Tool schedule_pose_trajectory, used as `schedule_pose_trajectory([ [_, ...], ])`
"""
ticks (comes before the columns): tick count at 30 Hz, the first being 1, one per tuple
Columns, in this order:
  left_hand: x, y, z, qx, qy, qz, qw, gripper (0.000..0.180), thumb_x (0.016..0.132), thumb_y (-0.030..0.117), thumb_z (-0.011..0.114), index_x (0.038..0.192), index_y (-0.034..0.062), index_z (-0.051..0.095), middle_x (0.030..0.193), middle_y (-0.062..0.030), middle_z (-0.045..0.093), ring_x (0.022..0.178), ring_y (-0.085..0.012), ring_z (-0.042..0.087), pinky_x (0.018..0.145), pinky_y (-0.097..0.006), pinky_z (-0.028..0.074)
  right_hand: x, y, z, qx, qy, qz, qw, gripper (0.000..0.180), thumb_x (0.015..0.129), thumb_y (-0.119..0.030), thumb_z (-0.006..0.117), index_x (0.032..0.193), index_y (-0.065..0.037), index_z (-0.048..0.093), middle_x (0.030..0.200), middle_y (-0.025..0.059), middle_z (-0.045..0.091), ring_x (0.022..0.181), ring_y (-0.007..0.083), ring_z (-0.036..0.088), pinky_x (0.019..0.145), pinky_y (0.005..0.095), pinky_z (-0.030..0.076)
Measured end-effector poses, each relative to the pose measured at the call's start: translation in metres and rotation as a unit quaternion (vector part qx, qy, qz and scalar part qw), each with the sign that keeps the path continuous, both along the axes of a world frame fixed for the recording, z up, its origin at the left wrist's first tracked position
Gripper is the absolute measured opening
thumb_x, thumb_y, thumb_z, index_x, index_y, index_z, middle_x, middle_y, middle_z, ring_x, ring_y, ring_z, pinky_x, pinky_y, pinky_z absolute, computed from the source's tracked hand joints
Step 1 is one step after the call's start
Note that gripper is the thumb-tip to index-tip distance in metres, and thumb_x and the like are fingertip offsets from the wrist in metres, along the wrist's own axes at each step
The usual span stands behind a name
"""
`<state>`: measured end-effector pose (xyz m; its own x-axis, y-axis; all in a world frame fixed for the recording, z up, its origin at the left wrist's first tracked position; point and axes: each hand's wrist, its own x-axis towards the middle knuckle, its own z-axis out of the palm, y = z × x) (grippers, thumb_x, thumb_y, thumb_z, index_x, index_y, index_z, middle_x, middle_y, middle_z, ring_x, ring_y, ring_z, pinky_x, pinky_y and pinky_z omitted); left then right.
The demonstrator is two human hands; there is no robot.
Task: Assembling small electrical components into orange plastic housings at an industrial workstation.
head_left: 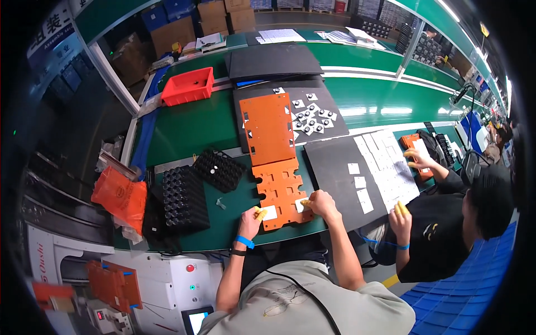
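An orange fixture lies before me, its lower plate full of cutouts and its upper plate extending away from me. My left hand, with yellow finger covers, is closed at the near left corner, fingertips pinching the edge of a white card. At the near right, my right hand has its fingers pressed together on a second white card, partly hidden by them. Both cards rest on the lower plate. Just left of the fixture, a small clear piece lies on the green table.
Black trays stand left beside an orange bag. A red bin is farther back. White squares with black round parts lie on a dark board. White sheets lie right, near a co-worker's hands and another orange fixture.
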<state>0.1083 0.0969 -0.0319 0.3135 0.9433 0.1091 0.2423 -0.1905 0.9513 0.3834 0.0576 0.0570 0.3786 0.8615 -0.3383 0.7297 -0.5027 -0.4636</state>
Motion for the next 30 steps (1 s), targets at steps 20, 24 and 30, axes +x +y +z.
schedule_pose_trajectory([
  [20,0.003,-0.001,0.012,-0.088,-0.008,0.012,0.996,0.023,0.097,0.01,0.065,0.08,-0.0028,0.058,0.063,0.0042,0.049,0.056,-0.0029,0.04,0.048,-0.025,0.03,0.018,-0.004,-0.022,0.063,0.211,-0.014,0.975,0.026,0.085,-0.019,0.075,0.081,0.006,0.068,0.064,0.0101,0.064,0.056,0.0157,0.061,0.054,0.0331,0.049],
  [24,0.0,-0.008,0.006,-0.097,0.004,0.033,0.995,0.022,0.098,0.01,0.063,0.082,-0.0035,0.058,0.065,0.0033,0.05,0.058,-0.0032,0.042,0.05,-0.025,0.032,0.02,-0.007,-0.021,0.047,0.268,-0.021,0.962,0.025,0.087,-0.017,0.073,0.077,0.005,0.066,0.063,0.0089,0.064,0.055,0.0156,0.061,0.052,0.0317,0.048],
  [30,-0.003,-0.014,0.002,-0.113,-0.017,0.032,0.993,0.019,0.099,0.01,0.062,0.086,-0.0042,0.059,0.07,0.0011,0.054,0.062,-0.0041,0.045,0.053,-0.024,0.036,0.023,-0.01,-0.021,0.04,0.302,-0.02,0.952,0.023,0.094,-0.014,0.065,0.08,0.004,0.064,0.062,0.0047,0.059,0.051,0.0118,0.053,0.046,0.0283,0.043],
])
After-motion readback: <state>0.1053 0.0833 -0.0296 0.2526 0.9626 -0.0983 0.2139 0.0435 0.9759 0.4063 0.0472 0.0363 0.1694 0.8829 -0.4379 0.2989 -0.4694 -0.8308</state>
